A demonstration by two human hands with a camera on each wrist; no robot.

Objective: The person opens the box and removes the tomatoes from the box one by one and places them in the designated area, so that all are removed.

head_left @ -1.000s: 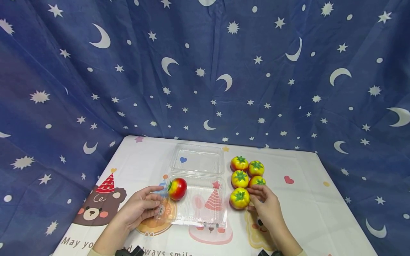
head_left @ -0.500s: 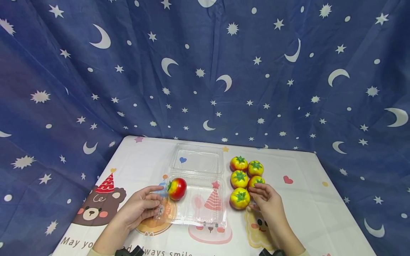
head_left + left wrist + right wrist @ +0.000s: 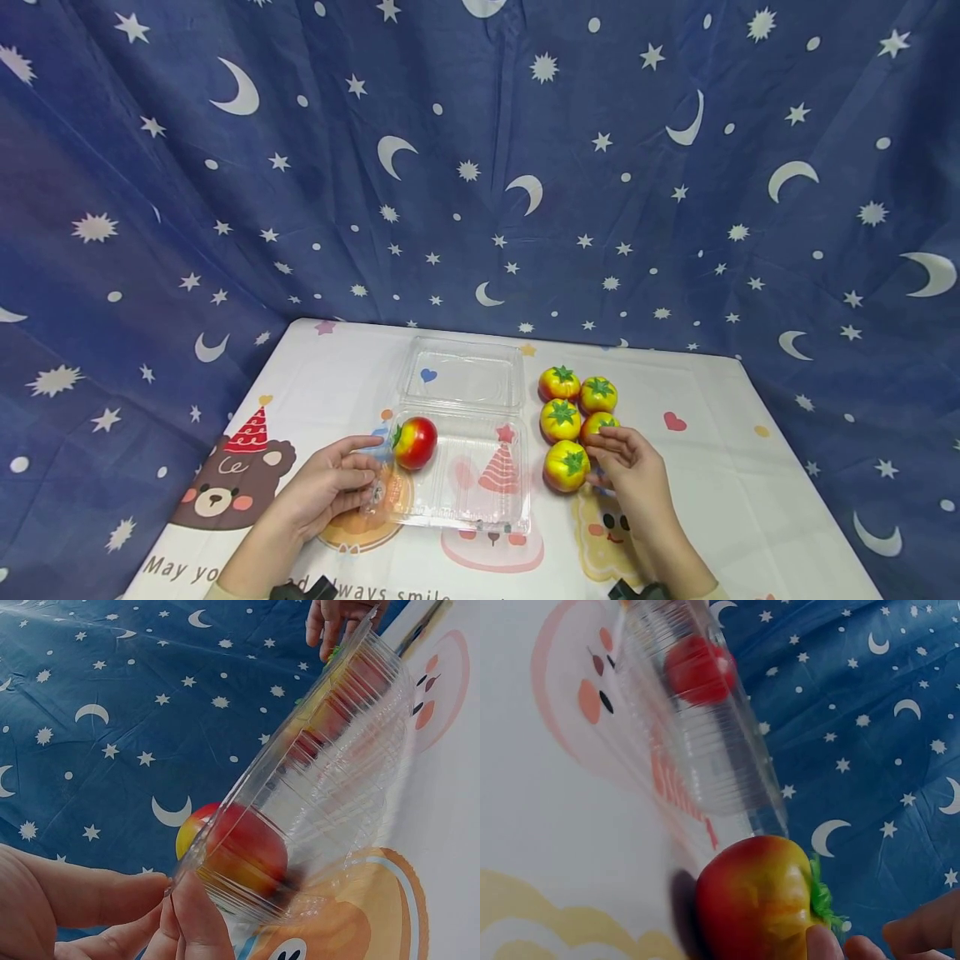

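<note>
My left hand (image 3: 337, 483) pinches the left rim of a clear plastic clamshell box (image 3: 480, 500) between thumb and fingers. The box lies open, its lid (image 3: 461, 375) folded back. Inside, at the left, one red-and-yellow tomato (image 3: 415, 442) rests on its side, green top to the left. My right hand (image 3: 633, 471) is beside the nearest tomato (image 3: 564, 468) of a group to the right of the box. In the right wrist view a fingertip (image 3: 823, 943) overlaps this tomato near its green leaves (image 3: 821, 892). The tomato leans, leaves toward my right hand; the other fingers hang loosely curved.
Several more tomatoes (image 3: 560, 420) stand close together in two rows behind the nearest one, one partly hidden by my right hand. A printed white cloth (image 3: 705, 483) covers the table. A blue curtain (image 3: 465, 208) with moons and stars rises behind it.
The nearest tomato has shifted slightly right and tipped, its green leaves turning toward my right hand. My right hand has drawn a little to the right. My left hand and the box stay put.
</note>
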